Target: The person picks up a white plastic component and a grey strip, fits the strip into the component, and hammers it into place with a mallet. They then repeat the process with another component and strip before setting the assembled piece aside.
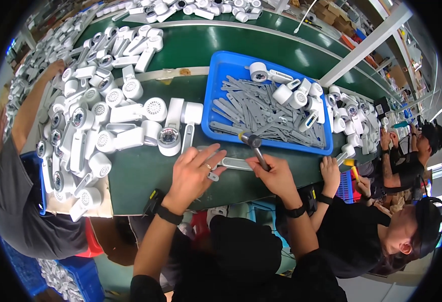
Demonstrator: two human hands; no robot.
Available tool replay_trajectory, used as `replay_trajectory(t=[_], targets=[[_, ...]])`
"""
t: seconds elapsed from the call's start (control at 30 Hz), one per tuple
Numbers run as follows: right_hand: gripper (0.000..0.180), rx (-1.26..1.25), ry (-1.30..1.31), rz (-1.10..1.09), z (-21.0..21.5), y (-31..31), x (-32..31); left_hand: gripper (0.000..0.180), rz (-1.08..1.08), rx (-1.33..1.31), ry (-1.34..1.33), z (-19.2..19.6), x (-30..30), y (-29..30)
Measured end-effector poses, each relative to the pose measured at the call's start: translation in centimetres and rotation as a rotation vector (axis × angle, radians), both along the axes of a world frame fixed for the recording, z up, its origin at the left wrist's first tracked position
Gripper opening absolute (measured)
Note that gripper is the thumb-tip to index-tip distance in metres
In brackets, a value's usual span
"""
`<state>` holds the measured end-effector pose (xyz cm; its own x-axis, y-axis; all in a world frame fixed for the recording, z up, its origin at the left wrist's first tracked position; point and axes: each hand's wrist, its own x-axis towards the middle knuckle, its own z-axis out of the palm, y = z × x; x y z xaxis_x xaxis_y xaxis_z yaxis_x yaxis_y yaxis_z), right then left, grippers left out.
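Observation:
My right hand (276, 176) is closed round a hammer (262, 160), whose dark metal head stands up by the near edge of the blue tray. To its left, my left hand (191, 175) is bent with finger and thumb together on a small grey plastic strip (213, 176); most of the strip is hidden by the fingers. Between the hands a white handle piece (236, 163) with a long grey inset lies over the green bench, partly covered by my left fingers. The blue tray (212, 90) holds many loose grey strips (261, 110) and several white fan-shaped units (299, 98).
White handheld fan units (115, 118) are heaped on the left of the green bench (145, 194), with more on the right (357, 118). A co-worker's arm (34, 100) reaches in at left. At right, a person in black (354, 226) holds a yellow-headed hammer (353, 166).

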<state>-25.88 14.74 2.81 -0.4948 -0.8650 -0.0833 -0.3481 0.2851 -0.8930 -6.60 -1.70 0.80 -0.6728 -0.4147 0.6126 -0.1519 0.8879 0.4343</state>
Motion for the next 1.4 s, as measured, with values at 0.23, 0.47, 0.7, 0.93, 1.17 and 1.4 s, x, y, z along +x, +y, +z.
replay_trajectory(t=[0.23, 0.47, 0.7, 0.93, 1.17, 1.4], targets=[[0.015, 0.044, -0.011, -0.008, -0.1, 0.0, -0.4, 0.034, -0.139, -0.157, -0.055, 0.0, -0.8, -0.4], [0.012, 0.158, 0.016, 0.034, 1.6, -0.6, -0.7, 0.031, -0.294, -0.404, -0.204, 0.8, -1.4, -1.9], [0.015, 0.209, 0.072, 0.079, 2.6, -1.5, -1.1, 0.035, -0.305, -0.374, -0.247, 1.2, -1.8, -2.0], [0.016, 0.154, 0.128, 0.034, 2.5, -0.9, -0.9, 0.035, -0.310, -0.344, -0.205, 0.5, -2.3, -1.9], [0.023, -0.065, 0.250, 0.169, -0.8, -1.4, -0.4, 0.035, -0.240, -0.286, -0.166, -0.8, -0.2, -2.0], [0.025, -0.081, 0.150, 0.148, -0.7, -0.1, -1.1, 0.039, -0.282, -0.096, -0.149, 0.6, -2.1, -1.2]])
